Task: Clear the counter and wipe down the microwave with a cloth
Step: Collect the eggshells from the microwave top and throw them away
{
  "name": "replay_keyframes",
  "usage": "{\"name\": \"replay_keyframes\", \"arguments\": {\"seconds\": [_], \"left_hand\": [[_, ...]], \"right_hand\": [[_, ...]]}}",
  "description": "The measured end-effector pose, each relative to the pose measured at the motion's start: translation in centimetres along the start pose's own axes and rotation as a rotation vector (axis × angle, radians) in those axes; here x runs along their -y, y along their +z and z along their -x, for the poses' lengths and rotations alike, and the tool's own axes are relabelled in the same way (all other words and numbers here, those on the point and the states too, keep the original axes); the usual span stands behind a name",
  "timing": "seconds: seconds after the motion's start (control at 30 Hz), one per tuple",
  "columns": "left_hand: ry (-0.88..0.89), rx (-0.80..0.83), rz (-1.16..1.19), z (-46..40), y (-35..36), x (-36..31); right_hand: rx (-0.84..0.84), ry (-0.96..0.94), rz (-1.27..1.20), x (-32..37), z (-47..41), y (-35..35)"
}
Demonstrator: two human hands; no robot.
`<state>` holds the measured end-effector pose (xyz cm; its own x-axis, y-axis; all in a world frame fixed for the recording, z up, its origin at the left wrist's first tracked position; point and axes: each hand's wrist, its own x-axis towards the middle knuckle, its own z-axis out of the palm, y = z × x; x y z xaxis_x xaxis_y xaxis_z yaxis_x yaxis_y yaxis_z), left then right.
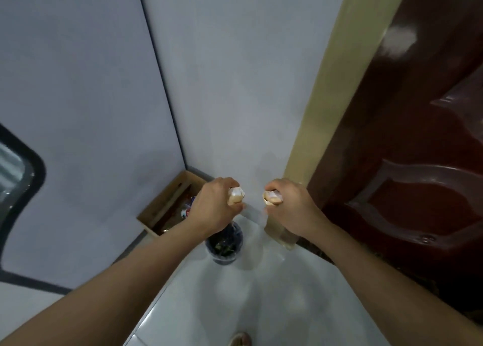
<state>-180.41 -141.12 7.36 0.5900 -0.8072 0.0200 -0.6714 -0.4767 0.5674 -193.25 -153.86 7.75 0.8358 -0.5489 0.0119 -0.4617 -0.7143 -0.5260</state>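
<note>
Far left, I see a cardboard box (pixel 167 204) of clutter in the corner, a dark bin (pixel 224 243) beside it on the floor. My left hand (pixel 211 207) is fisted on a crumpled wrapper (pixel 236 195), light and crushable; right hand (pixel 290 204) clamped on another scrap (pixel 272 198). Microwave and cloth: out of view.

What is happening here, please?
A person stands in a corner beside a dark wooden door. The left hand and the right hand each grip a small pale object, which is too blurred to identify. Both hands are above a small dark bin on the white tiled floor. A cardboard box sits in the corner behind it.
</note>
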Motion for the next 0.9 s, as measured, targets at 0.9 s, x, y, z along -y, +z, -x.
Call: {"name": "replay_keyframes", "arguments": {"seconds": [0.9], "left_hand": [[-0.807,-0.363,0.155,-9.8,14.6,6.2]], "right_hand": [[0.562,-0.489,-0.022,-10.9,-20.9,11.7]]}}
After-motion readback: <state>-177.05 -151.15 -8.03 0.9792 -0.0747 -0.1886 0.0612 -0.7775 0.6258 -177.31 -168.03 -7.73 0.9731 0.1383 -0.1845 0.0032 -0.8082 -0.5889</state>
